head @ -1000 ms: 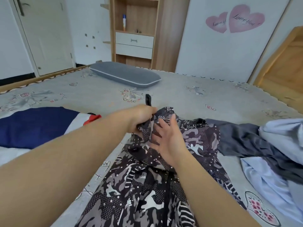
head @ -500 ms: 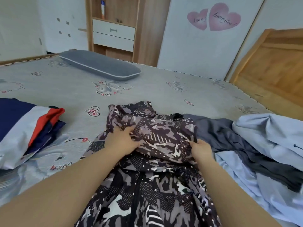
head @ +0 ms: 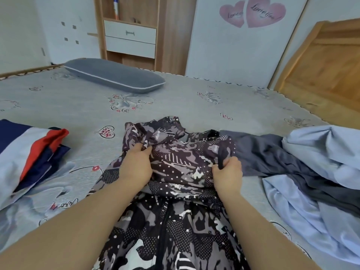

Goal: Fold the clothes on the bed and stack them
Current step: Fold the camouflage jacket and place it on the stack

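Both hands grip the same garment: the left hand [head: 136,166] pinches a bunch of the camouflage jacket [head: 175,201] near its far left shoulder, and the right hand [head: 228,173] curls round a fold at its far right shoulder, so the far part is doubled between them. The jacket lies at the near edge of the bed [head: 78,106], its long axis running from the person away toward the grips, zipper line roughly down the middle (the near hem runs out of view). The two hands sit level with each other across that axis, neither clearly nearer, so the next fold likely works along the length. Touching the jacket on the right lies a dark grey garment [head: 272,152], with pale blue clothes [head: 321,152] heaped beyond it at the bed's right edge. At the left edge rests a folded navy, white and red piece [head: 25,149]. A grey pillow [head: 115,76] lies at the far edge.
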